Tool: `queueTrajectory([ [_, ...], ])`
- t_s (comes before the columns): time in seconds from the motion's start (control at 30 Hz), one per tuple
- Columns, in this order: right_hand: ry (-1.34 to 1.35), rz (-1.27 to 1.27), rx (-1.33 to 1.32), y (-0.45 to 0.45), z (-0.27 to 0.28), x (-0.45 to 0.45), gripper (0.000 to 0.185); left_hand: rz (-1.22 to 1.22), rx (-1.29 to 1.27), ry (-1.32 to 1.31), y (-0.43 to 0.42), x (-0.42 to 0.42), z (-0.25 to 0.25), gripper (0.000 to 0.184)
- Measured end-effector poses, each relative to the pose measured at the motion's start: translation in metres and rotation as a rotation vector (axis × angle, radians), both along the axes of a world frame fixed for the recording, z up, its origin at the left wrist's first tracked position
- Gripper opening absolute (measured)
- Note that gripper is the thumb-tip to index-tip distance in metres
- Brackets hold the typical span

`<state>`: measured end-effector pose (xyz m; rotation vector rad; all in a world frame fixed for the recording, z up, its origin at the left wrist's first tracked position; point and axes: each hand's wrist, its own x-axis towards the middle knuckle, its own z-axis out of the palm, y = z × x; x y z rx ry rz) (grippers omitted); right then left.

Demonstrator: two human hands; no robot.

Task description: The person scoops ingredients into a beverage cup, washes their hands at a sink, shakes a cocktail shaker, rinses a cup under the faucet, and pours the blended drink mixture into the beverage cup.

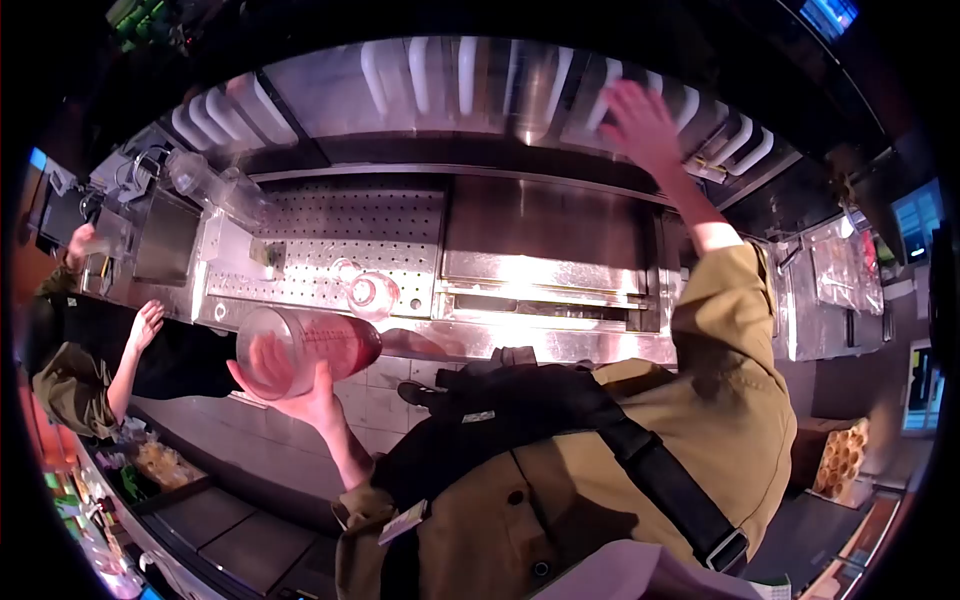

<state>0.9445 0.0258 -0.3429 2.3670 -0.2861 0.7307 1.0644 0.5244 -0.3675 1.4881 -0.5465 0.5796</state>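
My left hand point(300, 395) is wrapped round a large clear pitcher point(310, 350) with red contents, tilted nearly on its side over the front edge of the steel counter point(430, 338). My right hand point(640, 118) is raised at the upper right, fingers spread, in front of the row of containers with white handles point(468, 75); it holds nothing that shows. A small clear cup point(372, 296) stands on the perforated metal tray point(340, 215), just behind the pitcher.
At the left, a co-worker's hand point(147, 322) and sleeve point(75, 385) are near the counter. Clear jugs point(235, 195) stand at the tray's back left. A steel lid or panel point(545, 230) lies right of the tray. Plastic bags point(845, 265) lie at the far right.
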Motion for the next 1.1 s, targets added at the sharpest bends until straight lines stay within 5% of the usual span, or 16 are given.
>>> queueTrajectory([
  [0.13,0.025,-0.355,-0.063,-0.049,-0.01,-0.092,0.057,-0.018,-0.036,0.016,0.003,0.002,-0.004,0.095],
  [0.3,-0.125,-0.309,0.034,-0.026,-0.007,-0.114,0.059,-0.037,-0.044,0.01,0.005,-0.002,-0.005,0.104],
  [0.43,-0.144,0.179,0.254,0.044,0.007,-0.012,0.055,-0.111,-0.128,0.113,0.009,-0.007,-0.004,0.11],
  [0.57,-0.07,0.545,0.092,0.107,0.032,0.124,0.051,-0.086,-0.124,0.108,0.01,-0.016,-0.007,0.112],
  [0.7,-0.12,0.222,0.0,0.116,0.055,0.171,0.057,0.025,-0.137,0.185,0.019,-0.026,-0.008,0.117],
  [0.9,-0.245,-0.022,-0.251,0.083,0.019,0.18,0.061,0.079,-0.217,0.285,0.041,-0.014,-0.012,0.12],
  [1.1,-0.276,-0.055,-0.28,0.102,0.023,0.202,0.058,0.058,-0.194,0.266,0.051,0.014,-0.022,0.115],
])
